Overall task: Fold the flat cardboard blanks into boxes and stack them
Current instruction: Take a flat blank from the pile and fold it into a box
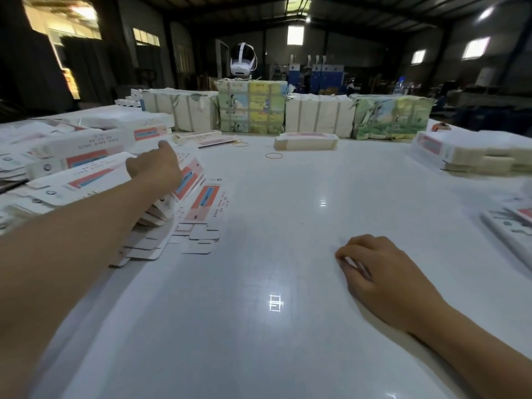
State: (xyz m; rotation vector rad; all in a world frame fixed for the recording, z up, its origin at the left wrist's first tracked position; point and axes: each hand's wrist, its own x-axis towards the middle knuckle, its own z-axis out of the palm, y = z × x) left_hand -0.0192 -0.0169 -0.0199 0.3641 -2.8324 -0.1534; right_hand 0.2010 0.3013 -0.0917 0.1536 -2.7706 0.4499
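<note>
A slumped pile of flat cardboard blanks (198, 200), white with red-and-blue print, lies at the left of the white table (288, 226). My left hand (157, 168) reaches over the pile and grips the top blanks, thumb raised. Folded boxes (86, 145) lie heaped behind it at the far left. My right hand (380, 272) rests on the bare table at the lower right, fingers loosely curled and holding nothing. A small stack of blanks (305, 141) sits at the table's middle back.
Strapped bundles (250, 110) of blanks line the back edge, with a white headset (243, 60) on top. More stacks (472, 154) stand at the right, and others (512, 226) at the right edge. Two rubber bands (273, 155) lie near the back.
</note>
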